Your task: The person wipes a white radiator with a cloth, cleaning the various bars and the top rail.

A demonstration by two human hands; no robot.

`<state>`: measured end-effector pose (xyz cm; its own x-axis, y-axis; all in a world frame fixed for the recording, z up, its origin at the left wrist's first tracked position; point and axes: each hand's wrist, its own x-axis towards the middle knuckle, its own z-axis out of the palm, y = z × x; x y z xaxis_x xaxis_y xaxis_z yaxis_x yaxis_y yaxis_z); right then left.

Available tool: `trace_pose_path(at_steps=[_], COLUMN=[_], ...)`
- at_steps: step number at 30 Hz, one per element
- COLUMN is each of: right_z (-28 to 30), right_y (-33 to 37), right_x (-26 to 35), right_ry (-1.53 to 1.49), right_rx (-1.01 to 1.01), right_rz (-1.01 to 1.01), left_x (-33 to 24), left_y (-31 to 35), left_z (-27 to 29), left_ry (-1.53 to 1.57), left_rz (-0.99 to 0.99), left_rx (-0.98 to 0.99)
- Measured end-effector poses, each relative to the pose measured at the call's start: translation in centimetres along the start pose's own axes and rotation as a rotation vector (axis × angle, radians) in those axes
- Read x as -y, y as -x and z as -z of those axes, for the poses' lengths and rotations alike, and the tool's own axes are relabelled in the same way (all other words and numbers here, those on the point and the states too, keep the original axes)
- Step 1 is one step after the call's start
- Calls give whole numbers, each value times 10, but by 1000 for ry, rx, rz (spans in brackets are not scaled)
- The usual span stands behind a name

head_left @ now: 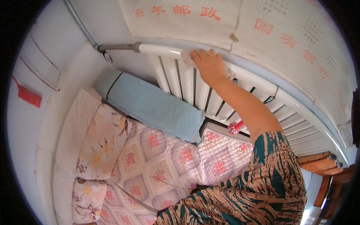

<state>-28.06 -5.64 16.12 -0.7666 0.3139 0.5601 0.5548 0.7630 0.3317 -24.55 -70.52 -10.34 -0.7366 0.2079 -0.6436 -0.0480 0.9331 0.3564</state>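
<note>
The right hand [208,63] presses a white cloth [186,57] flat onto the radiator [195,84] top pipe, fingers spread over it. Best to keep firm, even pressure along the pipe.

Two pale cream paper wall calendar sheets hang above the radiator: left sheet [180,17] with red characters along its top, right sheet [300,41] overlapping it, with red characters plus small grey date grids. No packages, no screens.

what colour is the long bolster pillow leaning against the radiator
Light blue, with a dark stripe near one end; the bolster pillow shows in the head view.
</note>
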Motion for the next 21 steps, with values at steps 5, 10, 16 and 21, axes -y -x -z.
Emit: trace_pose_path(at_steps=[5,10,16,21], right_z=[6,30,78,150], right_y=[27,74,140,245], right_x=[-22,-49,-81,0], right_ry=[0,163,366,167], right_rx=[-7,101,377,733], right_rz=[5,-65,-225,-416], left_x=[71,193,322,333], left_y=[59,104,71,88], left_z=[-37,-49,54,166], left_ry=[6,-117,-289,-409], left_rz=[169,321,313,392], left_rx=[106,282,-58,-105])
